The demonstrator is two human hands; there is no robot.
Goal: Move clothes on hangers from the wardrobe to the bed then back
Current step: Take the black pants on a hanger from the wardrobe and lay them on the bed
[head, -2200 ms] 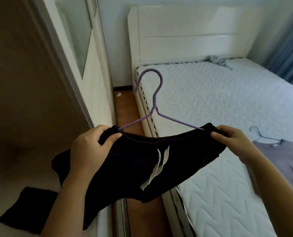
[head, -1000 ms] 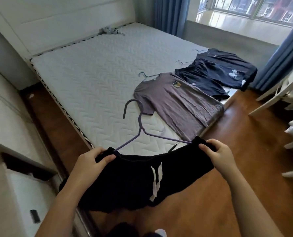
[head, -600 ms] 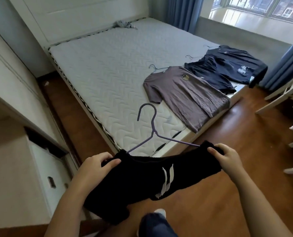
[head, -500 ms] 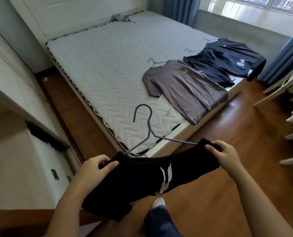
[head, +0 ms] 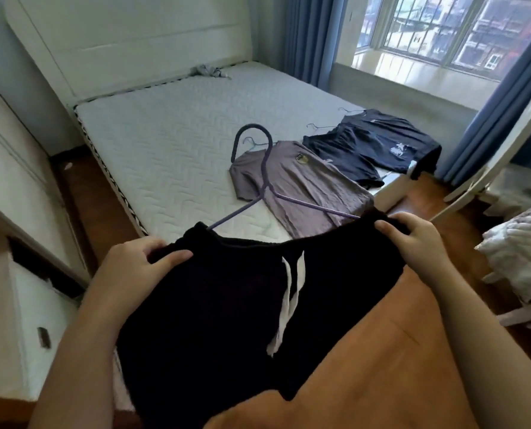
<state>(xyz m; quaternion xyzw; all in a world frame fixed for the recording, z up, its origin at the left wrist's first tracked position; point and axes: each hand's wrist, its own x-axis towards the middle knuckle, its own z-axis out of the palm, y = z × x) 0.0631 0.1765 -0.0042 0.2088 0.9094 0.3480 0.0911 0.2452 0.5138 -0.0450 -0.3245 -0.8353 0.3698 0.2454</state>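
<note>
Black shorts (head: 227, 305) on purple wire hanger (head: 265, 181), held above floor near bed (head: 165, 144).
Soft knit, white drawcords; left hand (head: 134, 267) and right hand (head: 416, 239) each pinch a waistband end, fingers curled.

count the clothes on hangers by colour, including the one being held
black: 1, black shorts, held up
grey-purple: 1, t-shirt on the bed
dark navy: 2, nearer garment and farther garment, both on the bed
total: 4

Black shorts (head: 214, 311) (white drawstrings (head: 289, 292)), purple hanger (head: 265, 174)
</note>
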